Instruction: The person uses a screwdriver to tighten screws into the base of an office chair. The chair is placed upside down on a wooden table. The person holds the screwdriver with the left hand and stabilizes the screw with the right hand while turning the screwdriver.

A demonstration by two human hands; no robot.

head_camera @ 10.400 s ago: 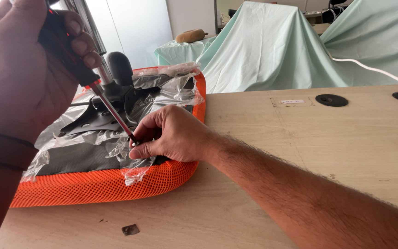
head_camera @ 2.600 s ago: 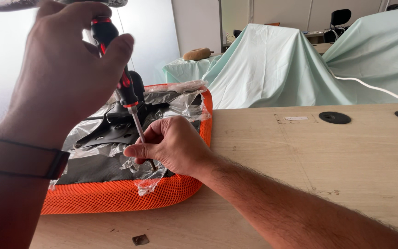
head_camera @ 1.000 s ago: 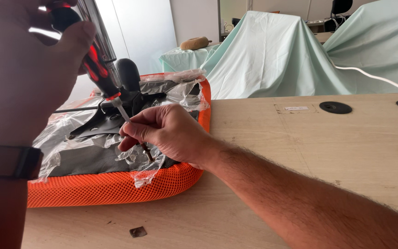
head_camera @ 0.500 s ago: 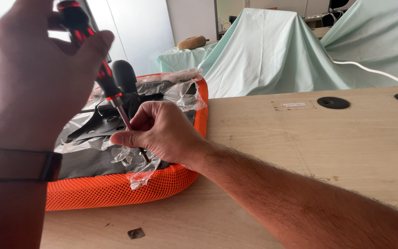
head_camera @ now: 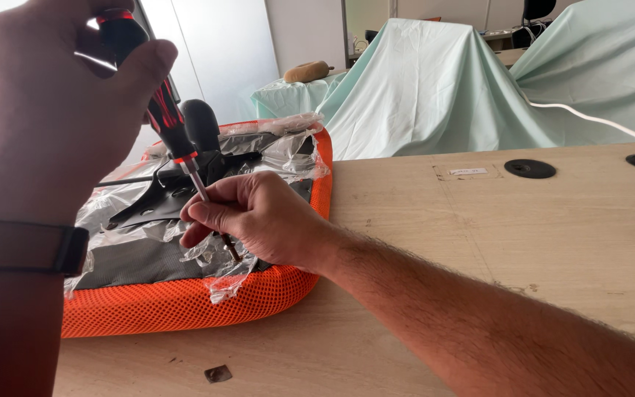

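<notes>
Head view: the left hand [head_camera: 53, 110] grips the red-and-black handle of a screwdriver [head_camera: 174, 140], raised and tilted. The right hand [head_camera: 259, 217] pinches its metal shaft low down, over the plastic-wrapped underside of an orange mesh seat [head_camera: 185, 301] lying on the wooden tabletop [head_camera: 516, 235]

The screwdriver [head_camera: 162, 110] handle was red and black. The seat cushion [head_camera: 185, 301] showed bright orange mesh around dark grey, under clear plastic wrap [head_camera: 123, 213]. Pale wood table [head_camera: 523, 242]; mint-green dust sheets [head_camera: 435, 81].
</notes>
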